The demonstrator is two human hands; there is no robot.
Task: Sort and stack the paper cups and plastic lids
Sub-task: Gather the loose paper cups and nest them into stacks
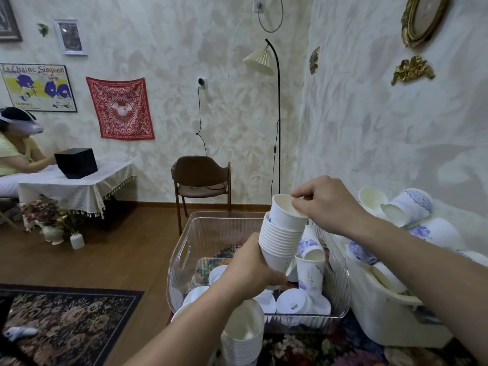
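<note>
My left hand [250, 270] grips the bottom of a tilted stack of white paper cups [278, 241] above a clear plastic bin [182, 260]. My right hand [324, 204] pinches the rim of the top cup [286, 215], which sits partly sunk in the stack. Inside the bin lie several white plastic lids [293, 301] and upright cups with blue prints [311, 276]. A second cup stack [243, 334] stands in front of the bin under my left forearm.
A white tub [390, 320] at the right holds a heap of loose cups [406, 207]. A brown chair [202, 184] and a floor lamp [277, 114] stand behind the bin. At the far left a person sits at a cloth-covered table [76, 186].
</note>
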